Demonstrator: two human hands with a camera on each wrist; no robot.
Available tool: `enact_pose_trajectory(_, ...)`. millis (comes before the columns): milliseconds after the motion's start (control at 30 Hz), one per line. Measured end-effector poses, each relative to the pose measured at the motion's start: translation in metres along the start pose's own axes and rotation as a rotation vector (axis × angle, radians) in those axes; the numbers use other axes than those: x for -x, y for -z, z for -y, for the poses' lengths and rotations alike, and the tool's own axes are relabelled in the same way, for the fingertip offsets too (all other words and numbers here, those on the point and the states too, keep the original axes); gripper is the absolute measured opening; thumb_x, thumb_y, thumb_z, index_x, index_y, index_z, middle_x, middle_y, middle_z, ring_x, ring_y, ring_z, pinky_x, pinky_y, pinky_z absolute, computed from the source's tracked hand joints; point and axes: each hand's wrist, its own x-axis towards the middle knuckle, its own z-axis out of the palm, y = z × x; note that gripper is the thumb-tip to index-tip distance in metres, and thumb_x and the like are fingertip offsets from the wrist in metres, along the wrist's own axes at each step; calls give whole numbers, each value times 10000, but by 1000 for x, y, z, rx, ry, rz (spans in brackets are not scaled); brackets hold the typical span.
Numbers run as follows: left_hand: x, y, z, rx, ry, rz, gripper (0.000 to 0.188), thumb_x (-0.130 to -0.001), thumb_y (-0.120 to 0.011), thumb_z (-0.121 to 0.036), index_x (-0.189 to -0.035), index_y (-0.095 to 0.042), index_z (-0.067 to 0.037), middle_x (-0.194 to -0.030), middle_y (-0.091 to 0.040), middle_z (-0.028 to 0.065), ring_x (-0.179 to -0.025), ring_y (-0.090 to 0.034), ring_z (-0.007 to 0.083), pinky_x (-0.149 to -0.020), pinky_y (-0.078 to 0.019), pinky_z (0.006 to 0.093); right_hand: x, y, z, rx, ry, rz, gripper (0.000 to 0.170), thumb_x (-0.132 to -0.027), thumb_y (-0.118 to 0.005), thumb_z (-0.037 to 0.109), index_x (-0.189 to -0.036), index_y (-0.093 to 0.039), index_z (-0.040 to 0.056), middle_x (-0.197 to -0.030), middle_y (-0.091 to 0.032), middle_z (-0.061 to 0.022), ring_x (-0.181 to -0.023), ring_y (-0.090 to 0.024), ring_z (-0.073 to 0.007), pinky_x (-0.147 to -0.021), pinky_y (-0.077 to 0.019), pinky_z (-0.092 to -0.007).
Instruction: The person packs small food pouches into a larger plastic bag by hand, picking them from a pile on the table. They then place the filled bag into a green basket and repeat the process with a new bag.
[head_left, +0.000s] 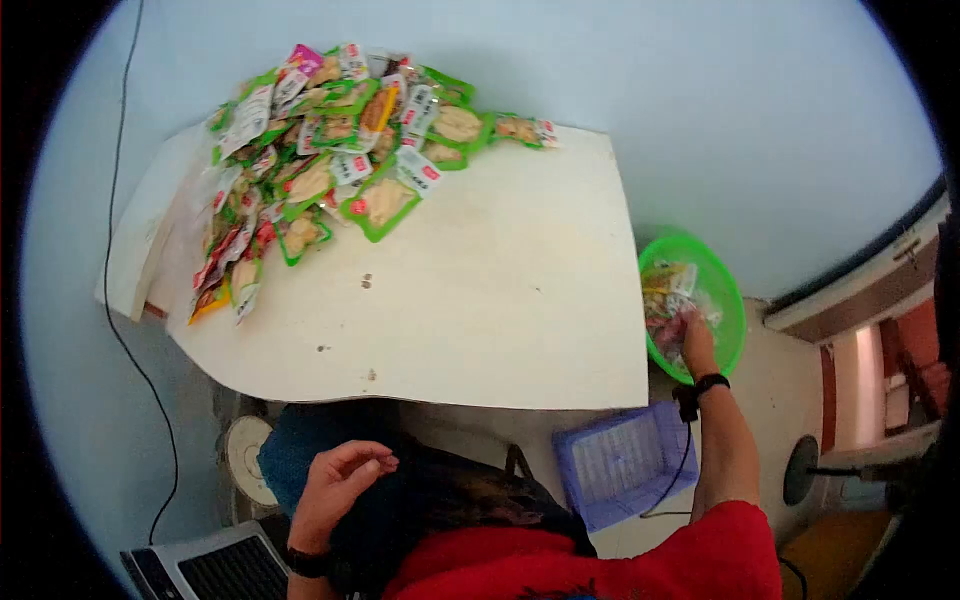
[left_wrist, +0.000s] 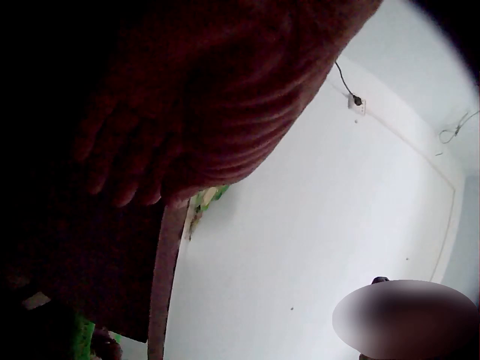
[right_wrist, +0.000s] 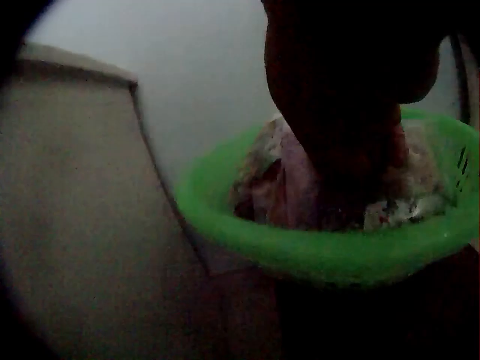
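Note:
My right hand [head_left: 697, 338] reaches down into a green plastic basket [head_left: 735, 310] beside the table's right end. Its fingers are among plastic food packets [head_left: 672, 280] inside; the right wrist view is dark there, and I cannot tell whether they grip one. A pale pinkish packet [right_wrist: 298, 180] shows right beside the hand in that view. Over my lap, the left hand [head_left: 338, 485] hovers with loosely bent fingers and nothing in it. A large heap of sealed snack packets [head_left: 310, 185], many with green edges, covers the table's back left part.
The white table [head_left: 480, 300] has a curved front edge and meets the wall at the back. A purple plastic crate [head_left: 610, 465] sits on the floor below its front right corner. At far right stands a dark round object [head_left: 800, 470]. A black cable [head_left: 122, 330] hangs at left.

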Motion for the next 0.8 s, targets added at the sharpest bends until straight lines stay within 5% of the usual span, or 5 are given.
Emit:
enact_pose_trajectory(133, -5, 5, 0, 47, -38, -9, 208, -956, -608, -86, -1130, -643, 24, -1061, -696, 112, -968, -667, 171, -869, -538, 293, 17, 27, 47, -405, -156, 170, 425, -1021, -414, 204, -1385, -429, -14, -1169, -631, -212, -1025, -630, -337, -860, -497, -436)
enact_pose_trajectory(333, -11, 17, -11, -4, -172, -107, 222, -971, -588, -140, -1104, -639, 30, -1008, -700, 126, -952, -677, 197, -847, -545, 323, 22, 24, 26, -339, 153, 105, 587, -906, -603, 90, -1438, -358, 45, -1107, -672, -198, -1020, -641, -348, -855, -507, -456)
enact_pose_trajectory(433, -12, 32, -15, 61, -257, -145, 229, -969, -597, -144, -1108, -639, 33, -991, -700, 119, -925, -677, 184, -836, -544, 310, 12, 3, -2, -250, 147, 129, 660, -786, -741, 230, -1332, -450, 0, -1158, -626, -202, -1014, -633, -312, -838, -518, -410)
enact_pose_trajectory(567, -17, 59, -19, 128, -330, -232, 220, -969, -599, -133, -1113, -640, 28, -985, -700, 103, -901, -677, 166, -821, -547, 289, -6, -4, -3, -444, -76, 38, 650, -886, -662, 222, -1411, -389, -48, -1114, -638, -174, -797, -669, -229, -529, -538, -338)
enact_pose_trajectory(800, -31, 118, -36, 185, -451, -520, 193, -953, -620, -129, -1098, -652, -6, -978, -696, 62, -866, -658, 112, -747, -536, 260, 72, 155, 224, -1266, -36, 29, 390, -997, -563, 233, -1296, -515, -14, -1034, -671, -150, -693, -677, -174, -506, -545, -282)
